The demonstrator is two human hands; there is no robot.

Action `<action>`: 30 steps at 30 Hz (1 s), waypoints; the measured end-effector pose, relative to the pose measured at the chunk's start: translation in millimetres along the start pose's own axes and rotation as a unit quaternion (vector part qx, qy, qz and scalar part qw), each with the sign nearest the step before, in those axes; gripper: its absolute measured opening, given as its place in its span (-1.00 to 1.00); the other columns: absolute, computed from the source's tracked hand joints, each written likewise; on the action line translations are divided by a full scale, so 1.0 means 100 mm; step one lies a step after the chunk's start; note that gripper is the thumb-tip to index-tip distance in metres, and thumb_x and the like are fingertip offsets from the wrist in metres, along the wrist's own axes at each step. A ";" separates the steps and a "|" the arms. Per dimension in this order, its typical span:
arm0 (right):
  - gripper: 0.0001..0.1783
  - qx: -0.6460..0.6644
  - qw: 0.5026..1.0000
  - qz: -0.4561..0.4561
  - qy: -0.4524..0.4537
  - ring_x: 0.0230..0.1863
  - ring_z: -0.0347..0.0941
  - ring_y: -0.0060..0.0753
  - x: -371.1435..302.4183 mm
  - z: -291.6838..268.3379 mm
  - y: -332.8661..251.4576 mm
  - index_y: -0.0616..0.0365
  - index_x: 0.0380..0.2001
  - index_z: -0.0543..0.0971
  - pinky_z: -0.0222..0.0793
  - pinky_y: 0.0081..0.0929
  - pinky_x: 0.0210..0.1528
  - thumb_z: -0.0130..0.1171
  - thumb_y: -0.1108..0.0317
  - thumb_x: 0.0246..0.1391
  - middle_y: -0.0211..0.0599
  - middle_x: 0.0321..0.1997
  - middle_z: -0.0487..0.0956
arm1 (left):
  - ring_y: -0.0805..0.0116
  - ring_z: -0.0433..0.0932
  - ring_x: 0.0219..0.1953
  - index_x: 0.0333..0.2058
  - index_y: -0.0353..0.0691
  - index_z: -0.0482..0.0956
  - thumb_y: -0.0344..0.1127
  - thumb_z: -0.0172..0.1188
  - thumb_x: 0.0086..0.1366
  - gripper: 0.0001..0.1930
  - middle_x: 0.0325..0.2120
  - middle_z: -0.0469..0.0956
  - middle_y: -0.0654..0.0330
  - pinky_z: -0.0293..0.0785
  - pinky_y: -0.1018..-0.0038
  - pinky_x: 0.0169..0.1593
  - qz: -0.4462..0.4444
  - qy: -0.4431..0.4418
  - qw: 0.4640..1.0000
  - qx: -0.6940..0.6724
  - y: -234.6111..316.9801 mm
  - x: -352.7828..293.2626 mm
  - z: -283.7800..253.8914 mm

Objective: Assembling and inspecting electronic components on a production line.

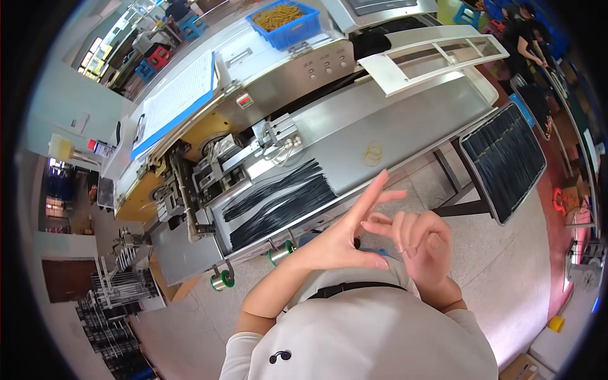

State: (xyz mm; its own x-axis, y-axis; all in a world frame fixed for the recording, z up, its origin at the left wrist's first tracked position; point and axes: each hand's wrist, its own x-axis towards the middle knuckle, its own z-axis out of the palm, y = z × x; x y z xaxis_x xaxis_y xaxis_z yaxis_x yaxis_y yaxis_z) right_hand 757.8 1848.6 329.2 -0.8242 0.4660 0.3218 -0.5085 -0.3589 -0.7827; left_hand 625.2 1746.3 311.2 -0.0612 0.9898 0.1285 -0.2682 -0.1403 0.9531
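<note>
My left hand (348, 235) is open in front of my body, thumb and fingers spread apart. Close beside it, my right hand (419, 246) has its fingers curled in, with the index fingertip near the left palm. Whatever the right fingers hold, if anything, is too small to make out. Beyond my hands, a few thin yellow rubber bands (372, 154) lie on the metal tray (405, 126) of the machine. Two bundles of black cut wires, a nearer one (285, 212) and a farther one (272, 188), rest on the tray's left part.
A clamp mechanism (275, 136) stands behind the wires. On the machine top sit a clipboard with papers (174, 95) and a blue bin of yellow pieces (285, 38). A rack of black wires (503, 161) is at right. Wire spools (221, 279) hang below the tray's front edge.
</note>
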 end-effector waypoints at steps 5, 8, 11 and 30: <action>-0.83 0.038 0.999 -0.004 -0.033 -0.49 0.22 -0.49 -0.02 0.02 0.10 0.23 -0.51 0.37 0.17 0.17 0.19 -0.12 0.43 0.14 -0.37 -0.61 0.28 | 0.28 0.45 -0.05 0.35 0.02 -0.32 -0.28 0.55 -0.25 0.32 0.26 0.04 -0.12 0.31 0.31 0.09 -0.025 0.039 0.997 -0.066 0.03 -0.05 0.01; -0.88 0.025 0.999 -0.012 -0.037 -0.43 0.29 -0.44 -0.07 -0.02 0.13 0.24 -0.48 0.40 0.16 0.16 0.21 -0.09 0.49 0.12 -0.35 -0.57 0.33 | 0.33 0.46 -0.10 0.35 0.02 -0.31 -0.33 0.54 -0.23 0.30 0.25 0.05 -0.13 0.35 0.36 0.03 -0.033 0.029 0.997 -0.066 0.00 0.00 0.00; -0.93 -0.035 0.998 -0.042 -0.032 -0.33 0.38 -0.38 -0.12 -0.10 0.07 0.27 -0.43 0.42 0.20 -0.01 0.20 -0.04 0.52 0.11 -0.32 -0.52 0.38 | 0.38 0.46 -0.16 0.35 0.01 -0.29 -0.37 0.50 -0.18 0.25 0.24 0.07 -0.13 0.38 0.42 -0.04 -0.035 0.014 0.998 -0.040 -0.06 0.12 0.05; -0.82 -0.258 0.961 0.097 -0.009 -0.49 0.36 -0.60 -0.38 0.17 0.52 0.25 -0.39 0.51 0.28 -0.52 -0.41 0.09 0.33 0.13 -0.37 -0.53 0.50 | 0.19 0.37 0.07 0.11 -0.32 0.26 -0.27 0.10 0.27 -0.52 0.06 0.34 -0.03 0.26 0.39 0.14 -0.252 -0.121 0.945 0.170 -0.92 -0.59 0.09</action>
State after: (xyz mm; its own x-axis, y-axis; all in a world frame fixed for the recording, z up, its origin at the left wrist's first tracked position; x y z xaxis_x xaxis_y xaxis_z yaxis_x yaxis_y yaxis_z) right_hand 758.1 1798.6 285.0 -0.8977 0.4143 0.1498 -0.1587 0.0130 -0.9872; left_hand 662.6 1700.7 218.7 0.2246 0.9111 -0.3456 0.1228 0.3254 0.9376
